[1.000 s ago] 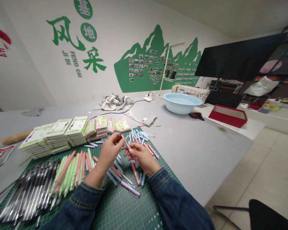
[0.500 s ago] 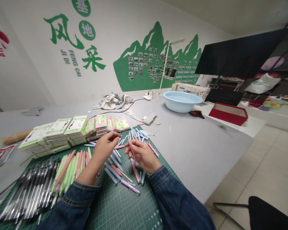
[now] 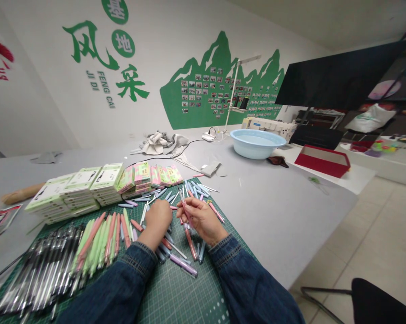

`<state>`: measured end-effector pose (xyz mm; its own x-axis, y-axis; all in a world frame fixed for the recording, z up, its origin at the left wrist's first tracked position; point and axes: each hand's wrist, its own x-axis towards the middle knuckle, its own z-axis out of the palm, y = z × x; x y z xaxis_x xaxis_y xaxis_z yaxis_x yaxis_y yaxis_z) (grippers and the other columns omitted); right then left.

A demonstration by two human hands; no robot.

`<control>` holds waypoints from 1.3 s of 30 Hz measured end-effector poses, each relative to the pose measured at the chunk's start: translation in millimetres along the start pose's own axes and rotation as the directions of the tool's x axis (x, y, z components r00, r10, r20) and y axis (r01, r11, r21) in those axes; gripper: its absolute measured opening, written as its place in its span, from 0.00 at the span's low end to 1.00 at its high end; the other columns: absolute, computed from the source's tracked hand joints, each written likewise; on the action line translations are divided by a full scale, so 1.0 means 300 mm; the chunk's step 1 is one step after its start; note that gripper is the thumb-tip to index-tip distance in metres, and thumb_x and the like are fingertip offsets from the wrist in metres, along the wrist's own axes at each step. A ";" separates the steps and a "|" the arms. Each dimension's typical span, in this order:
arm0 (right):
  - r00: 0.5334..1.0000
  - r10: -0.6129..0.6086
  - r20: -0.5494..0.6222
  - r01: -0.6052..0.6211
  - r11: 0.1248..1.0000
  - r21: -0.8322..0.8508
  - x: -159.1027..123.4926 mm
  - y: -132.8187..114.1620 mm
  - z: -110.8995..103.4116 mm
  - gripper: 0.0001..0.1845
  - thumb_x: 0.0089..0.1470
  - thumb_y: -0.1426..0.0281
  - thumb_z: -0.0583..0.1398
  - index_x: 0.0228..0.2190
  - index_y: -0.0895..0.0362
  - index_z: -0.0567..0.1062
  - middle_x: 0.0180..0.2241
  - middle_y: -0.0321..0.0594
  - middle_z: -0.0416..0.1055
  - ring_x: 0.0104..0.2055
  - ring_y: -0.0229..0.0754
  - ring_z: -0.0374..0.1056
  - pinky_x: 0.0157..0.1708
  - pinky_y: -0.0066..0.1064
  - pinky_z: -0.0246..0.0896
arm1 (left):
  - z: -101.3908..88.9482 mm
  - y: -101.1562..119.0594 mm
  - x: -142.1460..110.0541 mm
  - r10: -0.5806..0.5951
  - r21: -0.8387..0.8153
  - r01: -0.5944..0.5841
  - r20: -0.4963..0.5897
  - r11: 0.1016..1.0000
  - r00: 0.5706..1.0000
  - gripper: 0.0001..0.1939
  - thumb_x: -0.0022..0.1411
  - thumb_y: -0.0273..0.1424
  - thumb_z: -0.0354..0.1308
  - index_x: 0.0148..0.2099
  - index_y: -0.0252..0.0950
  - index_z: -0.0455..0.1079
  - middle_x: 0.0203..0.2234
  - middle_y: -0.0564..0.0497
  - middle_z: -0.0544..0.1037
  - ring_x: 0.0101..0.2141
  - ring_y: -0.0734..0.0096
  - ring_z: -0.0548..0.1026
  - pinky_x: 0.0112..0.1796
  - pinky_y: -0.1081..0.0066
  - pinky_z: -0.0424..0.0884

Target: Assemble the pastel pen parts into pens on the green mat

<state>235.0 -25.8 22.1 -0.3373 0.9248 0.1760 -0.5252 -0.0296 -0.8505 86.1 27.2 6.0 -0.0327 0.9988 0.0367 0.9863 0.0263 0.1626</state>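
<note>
My right hand (image 3: pixel 203 219) is closed around a pink pen barrel (image 3: pixel 186 211), held tilted with its tip pointing up. To its left, my left hand (image 3: pixel 159 219) is bent downward with curled fingers over the loose pen parts; its fingertips are hidden behind the back of the hand. Blue, pink and purple pen parts (image 3: pixel 183 265) lie scattered on the green cutting mat (image 3: pixel 176 299) around and beneath both hands. Left of my left wrist, green and pink pens (image 3: pixel 96 245) lie side by side, next to a row of black and clear pens (image 3: pixel 42 270).
White-green boxes (image 3: pixel 81 180) and small pink-green boxes (image 3: pixel 142 173) are stacked behind the pens. Farther back are crumpled cloth (image 3: pixel 159 143), a light blue basin (image 3: pixel 257 145) and a sewing machine (image 3: pixel 270 126). A red box (image 3: pixel 321 162) is at the right, and a black chair (image 3: pixel 375 301) at lower right.
My left hand has moved right and down toward the loose pen parts, turning its back to the camera. My right hand has stayed nearly in place with the pink pen barrel.
</note>
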 end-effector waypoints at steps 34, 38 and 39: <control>0.999 -0.046 -0.026 0.047 0.997 0.059 0.009 -0.005 -0.030 0.08 0.52 0.68 0.61 0.35 0.60 0.74 0.28 0.41 0.73 0.24 0.32 0.62 0.27 0.25 0.57 | 0.029 -0.010 0.044 0.376 -0.159 -0.385 -0.080 0.909 0.923 0.10 0.59 0.35 0.52 0.34 0.37 0.72 0.31 0.46 0.74 0.33 0.64 0.73 0.33 0.69 0.64; 0.999 -0.046 -0.020 0.047 0.998 0.033 0.009 0.004 -0.027 0.09 0.52 0.67 0.61 0.35 0.60 0.74 0.29 0.41 0.73 0.24 0.33 0.62 0.27 0.26 0.57 | -0.042 -0.018 0.024 0.295 -0.447 -0.335 -0.159 0.830 0.942 0.12 0.58 0.37 0.54 0.40 0.36 0.71 0.29 0.48 0.76 0.31 0.66 0.74 0.32 0.70 0.67; 0.999 -0.045 -0.016 0.045 0.999 0.030 0.009 0.009 -0.027 0.09 0.53 0.67 0.61 0.35 0.60 0.74 0.29 0.41 0.73 0.25 0.33 0.63 0.27 0.26 0.58 | -0.068 -0.017 0.018 0.252 -0.628 -0.312 -0.186 0.713 0.950 0.14 0.57 0.37 0.55 0.43 0.36 0.71 0.30 0.48 0.77 0.32 0.67 0.75 0.32 0.71 0.68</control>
<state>239.0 -20.3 16.3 -0.3012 0.9310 0.2061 -0.5630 0.0008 -0.8264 77.6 31.6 25.6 0.1876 0.9474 0.2593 0.6123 -0.3192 0.7233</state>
